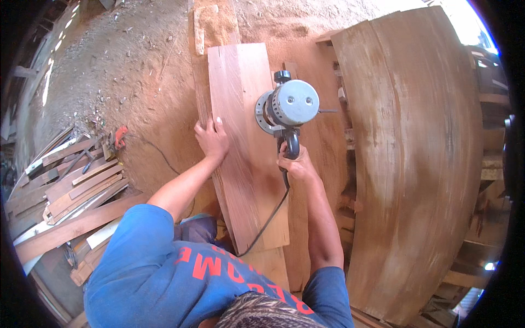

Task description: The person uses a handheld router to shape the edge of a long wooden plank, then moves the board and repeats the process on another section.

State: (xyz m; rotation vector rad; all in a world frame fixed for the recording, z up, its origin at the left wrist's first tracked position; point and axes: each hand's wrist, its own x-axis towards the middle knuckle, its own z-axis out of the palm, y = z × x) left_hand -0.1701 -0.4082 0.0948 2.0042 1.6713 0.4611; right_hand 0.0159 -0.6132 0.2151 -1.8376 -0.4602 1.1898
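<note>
My right hand [295, 161] is closed round the black handle of a grey router [293, 103], whose round base sits at the right edge of a long, pale reddish wooden board [238, 93]. A black cord hangs from the handle and runs back along the board toward my body. My left hand [212, 139] grips the board's left edge with bent fingers, left of and a little behind the router. Further planks [262, 268] lie beneath the board; one at the far end [213, 27] carries sawdust.
A broad weathered wooden panel [410, 164] stands along my right. A pile of wood offcuts [76, 191] lies at the left, beside a red power tool [120, 136] with a cord on the dirt floor [120, 65]. Sawdust surrounds the planks.
</note>
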